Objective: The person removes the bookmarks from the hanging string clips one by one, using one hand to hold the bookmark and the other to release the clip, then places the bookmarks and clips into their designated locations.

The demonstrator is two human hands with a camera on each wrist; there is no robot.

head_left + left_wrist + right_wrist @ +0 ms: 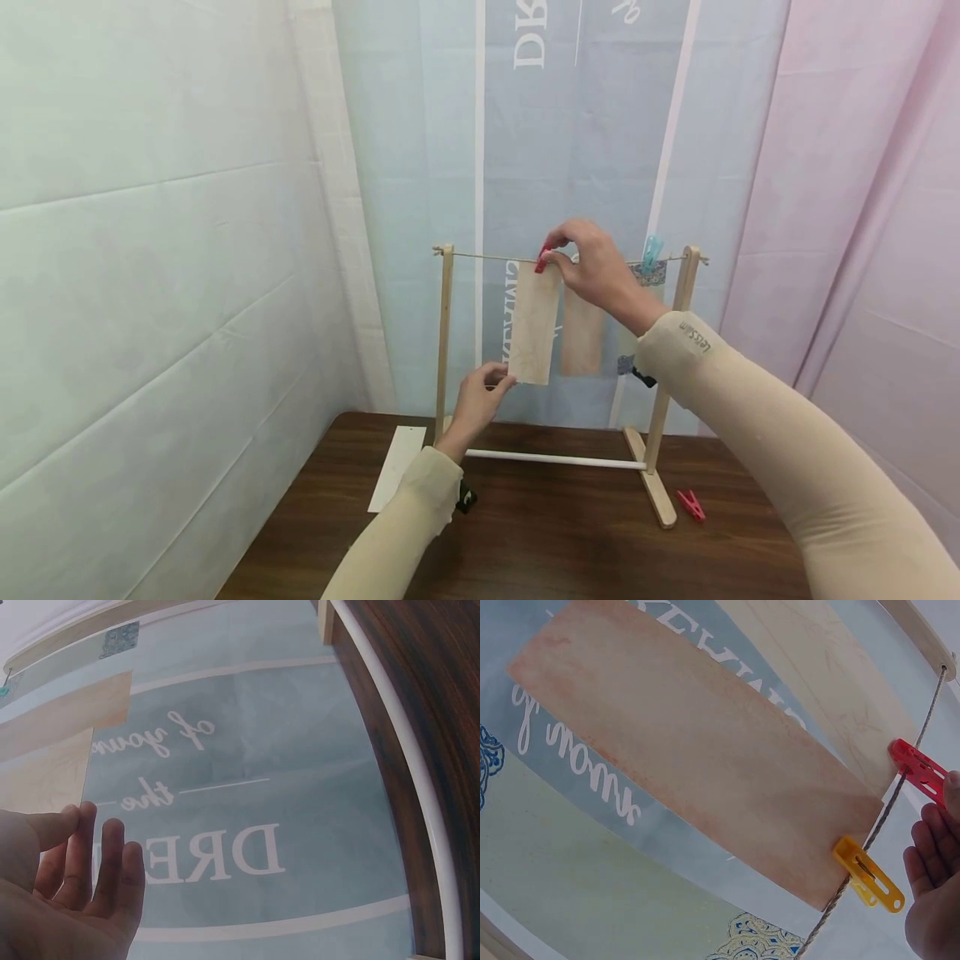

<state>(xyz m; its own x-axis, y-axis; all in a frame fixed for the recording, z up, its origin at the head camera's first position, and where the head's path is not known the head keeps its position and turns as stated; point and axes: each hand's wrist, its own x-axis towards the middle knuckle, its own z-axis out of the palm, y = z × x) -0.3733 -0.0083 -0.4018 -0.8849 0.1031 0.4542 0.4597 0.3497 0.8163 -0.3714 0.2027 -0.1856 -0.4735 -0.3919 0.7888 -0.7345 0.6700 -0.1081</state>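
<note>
A cream paper strip (534, 325) hangs from the string (487, 257) of a small wooden stand. At its top edge my right hand (596, 265) pinches a red clothespin (921, 771), which sits across the string and the strip's top. My left hand (480, 404) holds the strip's lower left corner between thumb and index finger; in the left wrist view the other fingers spread behind it. Just right of it hangs a brownish paper strip (582, 333), held by a yellow clothespin (866, 874). A patterned strip (651, 275) under a light blue clothespin (652, 252) is partly hidden by my right arm.
Wooden posts (445, 342) stand at both ends of the string, joined low down by a white rod (555, 459). A white card (397, 467) lies on the dark table (555, 533) at left, a pinkish-red clothespin (692, 505) at right. Printed cloth hangs behind.
</note>
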